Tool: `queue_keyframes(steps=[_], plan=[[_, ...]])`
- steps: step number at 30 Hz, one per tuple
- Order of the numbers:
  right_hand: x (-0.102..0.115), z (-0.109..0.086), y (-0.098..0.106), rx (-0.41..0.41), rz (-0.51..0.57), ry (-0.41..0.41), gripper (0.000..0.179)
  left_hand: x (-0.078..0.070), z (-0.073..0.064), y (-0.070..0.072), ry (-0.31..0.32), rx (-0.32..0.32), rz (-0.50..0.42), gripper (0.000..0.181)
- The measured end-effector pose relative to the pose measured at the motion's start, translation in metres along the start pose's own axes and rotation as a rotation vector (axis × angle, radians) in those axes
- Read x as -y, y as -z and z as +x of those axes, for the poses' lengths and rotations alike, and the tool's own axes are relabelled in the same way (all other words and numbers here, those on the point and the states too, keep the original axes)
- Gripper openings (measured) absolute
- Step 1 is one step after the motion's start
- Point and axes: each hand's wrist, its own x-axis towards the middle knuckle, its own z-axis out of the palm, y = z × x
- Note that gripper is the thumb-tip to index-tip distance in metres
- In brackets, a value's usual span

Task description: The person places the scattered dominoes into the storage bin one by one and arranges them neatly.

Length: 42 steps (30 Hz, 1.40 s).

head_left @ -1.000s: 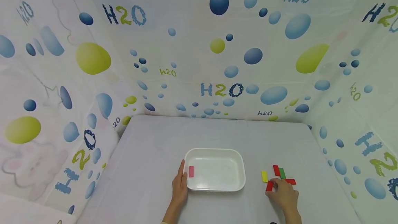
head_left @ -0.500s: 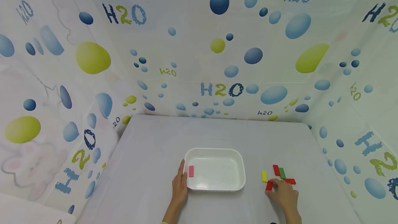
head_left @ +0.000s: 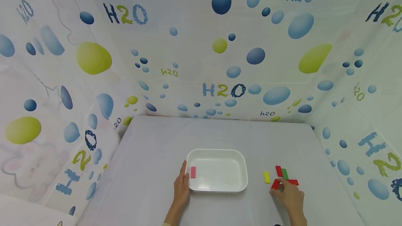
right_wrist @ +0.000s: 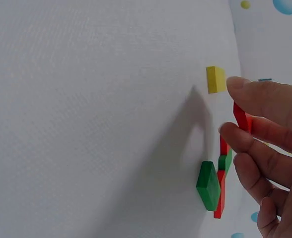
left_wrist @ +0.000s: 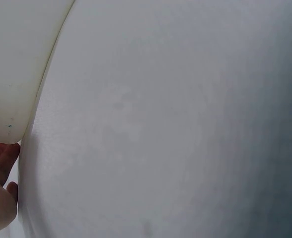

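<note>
In the head view, my left hand (head_left: pixel 181 187) touches the left side of a white tray (head_left: pixel 216 188), its fingers fairly straight along the outer wall. The left wrist view shows its fingertips at the tray's edge (left_wrist: pixel 24 114). A pink block (head_left: pixel 193 172) lies inside the tray at the left. To the right of the tray, my right hand (head_left: pixel 289 196) pinches a red block (head_left: pixel 275 184) between thumb and fingers. In the right wrist view that red block (right_wrist: pixel 240 116) is held tilted above the table, over its shadow.
A yellow block (head_left: pixel 267 177), a red block (head_left: pixel 279 171), a green block (head_left: pixel 284 173) and another red block (head_left: pixel 292 182) lie around my right hand. A further green block (right_wrist: pixel 208 186) shows in the right wrist view. Patterned curtains (head_left: pixel 201 62) surround the white table (head_left: pixel 157 142).
My right hand has shifted slightly right with the pinched red block, which has turned a little and moved away from the yellow block. The left hand and tray stay in place.
</note>
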Motion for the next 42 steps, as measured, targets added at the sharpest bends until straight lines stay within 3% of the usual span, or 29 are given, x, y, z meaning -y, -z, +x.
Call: queue_keyframes(steps=[10, 23, 42], plan=[[0.0, -0.002, 0.01, -0.154, 0.012, 0.117, 0.054, 0.0, 0.001, 0.001, 0.012, 0.002, 0.005, 0.049], [0.007, 0.001, 0.012, -0.262, 0.06, 0.142, 0.053, 0.002, 0.001, 0.0, 0.01, 0.002, -0.006, 0.049], [0.023, 0.007, 0.015, -0.288, 0.084, 0.192, 0.05, 0.002, 0.001, -0.001, -0.017, -0.009, -0.004, 0.048]])
